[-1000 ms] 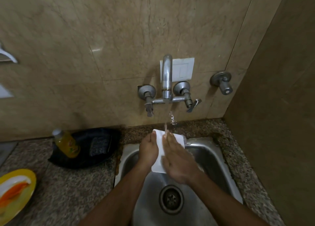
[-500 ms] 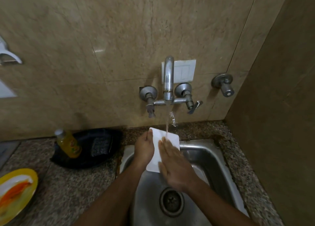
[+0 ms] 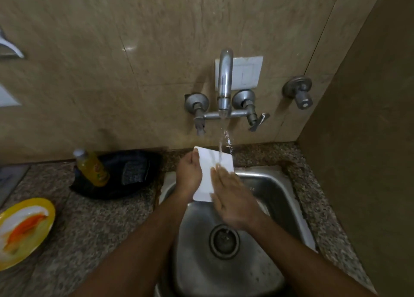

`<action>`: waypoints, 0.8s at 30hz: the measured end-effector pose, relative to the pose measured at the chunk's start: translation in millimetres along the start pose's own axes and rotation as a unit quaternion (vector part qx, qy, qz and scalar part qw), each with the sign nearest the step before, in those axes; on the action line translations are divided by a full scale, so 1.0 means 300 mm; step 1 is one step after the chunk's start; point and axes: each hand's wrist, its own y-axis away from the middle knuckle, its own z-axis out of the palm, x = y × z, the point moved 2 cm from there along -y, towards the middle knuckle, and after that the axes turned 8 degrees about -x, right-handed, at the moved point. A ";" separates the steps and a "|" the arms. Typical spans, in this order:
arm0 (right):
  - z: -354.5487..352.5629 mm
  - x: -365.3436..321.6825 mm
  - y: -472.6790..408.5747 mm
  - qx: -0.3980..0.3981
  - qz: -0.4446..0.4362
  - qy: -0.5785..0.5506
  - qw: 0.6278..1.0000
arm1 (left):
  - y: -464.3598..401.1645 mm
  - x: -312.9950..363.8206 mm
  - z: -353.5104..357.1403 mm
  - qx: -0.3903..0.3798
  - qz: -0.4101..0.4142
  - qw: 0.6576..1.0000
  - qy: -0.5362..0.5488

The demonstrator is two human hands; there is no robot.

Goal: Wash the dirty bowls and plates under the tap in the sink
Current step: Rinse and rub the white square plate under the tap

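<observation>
A white rectangular plate (image 3: 209,169) is held tilted over the steel sink (image 3: 277,189), under water running from the wall tap (image 3: 224,82). My left hand (image 3: 189,176) grips the plate's left edge. My right hand (image 3: 233,198) lies flat with its fingers together on the plate's right side, blurred by motion; the stream lands near its fingertips. A yellow plate (image 3: 24,229) smeared with orange and white food sits on the counter at the far left.
A yellow bottle (image 3: 91,168) leans in a black tray (image 3: 132,173) holding a dark scrubber, left of the sink. The drain (image 3: 224,240) lies below my hands. A second valve (image 3: 299,90) juts from the wall on the right. A side wall stands close beside the sink's right edge.
My right hand has slid along the plate's face, with its fingertips now in the stream. My left hand keeps its hold on the left edge. The water keeps running.
</observation>
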 end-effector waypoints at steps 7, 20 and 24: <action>0.006 -0.027 -0.004 -0.002 0.025 0.004 1.000 | -0.011 0.013 -0.005 -0.019 0.019 0.999 -0.029; -0.006 0.023 -0.055 0.009 0.050 -0.013 0.999 | 0.004 -0.024 -0.010 -0.005 -0.029 0.999 0.012; 0.029 -0.018 -0.020 0.004 -0.021 -0.016 1.000 | -0.022 -0.044 -0.026 0.014 -0.016 1.000 0.008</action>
